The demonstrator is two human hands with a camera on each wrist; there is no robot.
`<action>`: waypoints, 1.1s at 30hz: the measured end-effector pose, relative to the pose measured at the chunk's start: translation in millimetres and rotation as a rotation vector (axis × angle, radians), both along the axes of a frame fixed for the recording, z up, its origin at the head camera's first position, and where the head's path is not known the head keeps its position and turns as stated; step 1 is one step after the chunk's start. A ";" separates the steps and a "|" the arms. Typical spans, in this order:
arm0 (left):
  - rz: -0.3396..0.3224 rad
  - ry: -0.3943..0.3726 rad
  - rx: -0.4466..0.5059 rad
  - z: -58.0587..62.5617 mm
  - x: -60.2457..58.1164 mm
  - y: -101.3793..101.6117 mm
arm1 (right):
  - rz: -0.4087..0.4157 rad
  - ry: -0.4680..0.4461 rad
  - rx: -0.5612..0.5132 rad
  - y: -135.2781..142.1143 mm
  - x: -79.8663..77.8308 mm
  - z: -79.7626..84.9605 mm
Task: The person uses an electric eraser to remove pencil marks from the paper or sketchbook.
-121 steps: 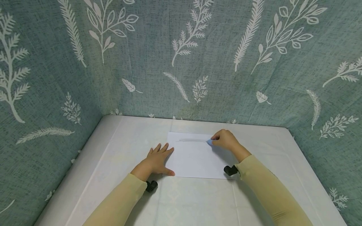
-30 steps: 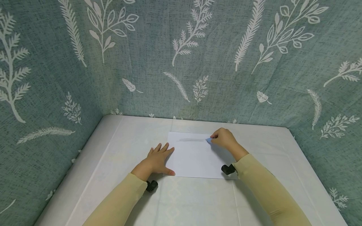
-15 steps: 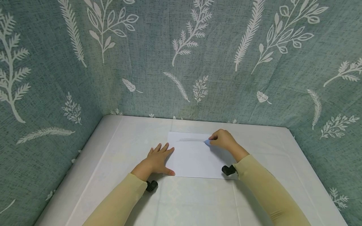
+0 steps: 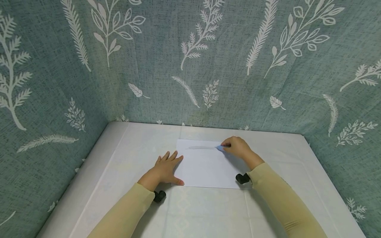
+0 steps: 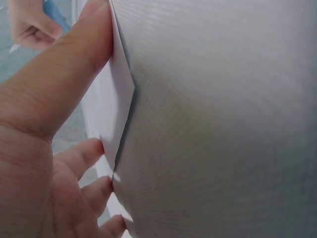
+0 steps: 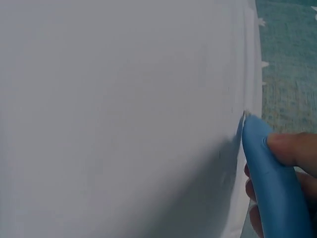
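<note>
A sheet of white paper (image 4: 205,170) lies on the table, with several thin grey lines running side by side near its far edge. My left hand (image 4: 165,168) rests spread at the paper's left side, its thumb on the near left corner and the other fingers along the left edge. In my right hand (image 4: 238,147) is a thick blue hand tool (image 6: 272,183) with a tapered nose and a small pointed tip. The thumb presses on its side while the other fingers curl behind it. In the head view the tip sits at the right end of the grey lines.
A pale cloth covers the table (image 4: 208,215). Blue-green curtain fabric (image 4: 154,49) with white leaf prints stands along the back and both sides. Small black cameras (image 4: 242,178) hang beneath both sleeve cuffs.
The right hand and the blue tool have shifted only slightly around the right end of the lines. The left hand and the paper hold still.
</note>
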State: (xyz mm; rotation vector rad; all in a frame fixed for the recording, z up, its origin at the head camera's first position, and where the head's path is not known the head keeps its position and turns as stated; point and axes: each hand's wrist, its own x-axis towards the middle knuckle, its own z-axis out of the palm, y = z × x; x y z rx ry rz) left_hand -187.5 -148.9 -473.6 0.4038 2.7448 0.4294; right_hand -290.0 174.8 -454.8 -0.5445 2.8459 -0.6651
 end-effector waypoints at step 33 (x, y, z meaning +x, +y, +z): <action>0.005 -0.008 0.006 -2.2 -0.4 -0.7 | 0.267 0.290 0.200 -0.4 -3.4 -5.1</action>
